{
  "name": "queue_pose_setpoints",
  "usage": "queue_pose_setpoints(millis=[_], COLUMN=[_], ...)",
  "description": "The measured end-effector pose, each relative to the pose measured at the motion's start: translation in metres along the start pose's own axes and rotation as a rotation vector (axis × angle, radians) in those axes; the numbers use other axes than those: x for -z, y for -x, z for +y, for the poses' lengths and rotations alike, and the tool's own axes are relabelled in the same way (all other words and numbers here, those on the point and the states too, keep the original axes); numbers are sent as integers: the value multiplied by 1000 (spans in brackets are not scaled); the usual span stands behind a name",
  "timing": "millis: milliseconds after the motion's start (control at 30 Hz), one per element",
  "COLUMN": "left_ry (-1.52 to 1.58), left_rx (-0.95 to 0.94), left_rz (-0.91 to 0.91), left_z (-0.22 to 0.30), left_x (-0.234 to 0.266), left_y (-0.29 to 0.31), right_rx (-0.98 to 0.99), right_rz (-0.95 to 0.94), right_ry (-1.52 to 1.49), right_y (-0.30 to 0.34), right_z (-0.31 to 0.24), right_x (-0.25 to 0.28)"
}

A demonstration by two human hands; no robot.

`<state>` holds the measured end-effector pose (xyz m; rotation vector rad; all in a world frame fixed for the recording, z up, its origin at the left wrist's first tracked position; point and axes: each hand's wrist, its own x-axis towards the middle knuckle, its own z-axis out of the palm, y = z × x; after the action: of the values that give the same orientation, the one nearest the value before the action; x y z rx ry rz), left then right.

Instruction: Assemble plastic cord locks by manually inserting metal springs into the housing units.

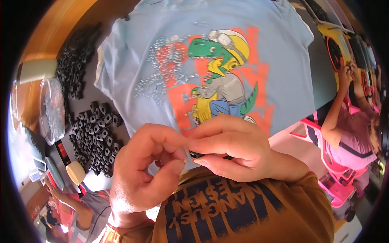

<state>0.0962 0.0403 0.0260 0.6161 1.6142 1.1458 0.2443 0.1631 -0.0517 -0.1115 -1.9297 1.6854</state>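
Pinching together low over the table edge, both hands meet just in front of the person's brown shirt. The left hand has thumb and forefinger closed on a tiny silvery pin, and the right hand curls its fingers around a small black clip, of which only a dark corner shows beneath the fingertips; the two pieces sit just beside each other. Under the hands lies a light blue T-shirt spread flat, with a green dinosaur print and a scatter of loose silvery pins on it. Left of the shirt is a heap of black clips, and further left a clear plastic tub. Another person in pink works at the far right.
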Motion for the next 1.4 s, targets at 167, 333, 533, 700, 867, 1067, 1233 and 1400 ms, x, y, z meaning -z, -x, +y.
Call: queue_pose_setpoints(millis=[167, 333, 533, 700, 867, 1067, 1233, 1400], left_ry=[-63, -404, -654, -601, -557, -741, -1008, -1165], left_rx=[78, -391, -786, -909, -835, -832, -609, -447], left_rz=[-74, 27, 176, 230, 208, 165, 496, 685], left_z=[2, -12, -40, -52, -46, -40, -24, -18], left_x=[1, -4, -7, -12, -8, 13, 68, 117], left_y=[-1, -4, -12, -18, -9, 0, -1, -11], right_rx=[56, -10, -100, -58, -88, -162, -176, -191], right_rz=[-32, -87, -90, -80, -67, -43, 14, -54], right_ry=[88, 113, 139, 177, 170, 127, 27, 81], right_y=[-3, -6, -6, -8, -6, 4, 8, 2], right_z=[-2, -9, -13, -11, -15, -14, -10, -13], right_x=[-2, 1, 2, 2, 3, 0, -5, -3])
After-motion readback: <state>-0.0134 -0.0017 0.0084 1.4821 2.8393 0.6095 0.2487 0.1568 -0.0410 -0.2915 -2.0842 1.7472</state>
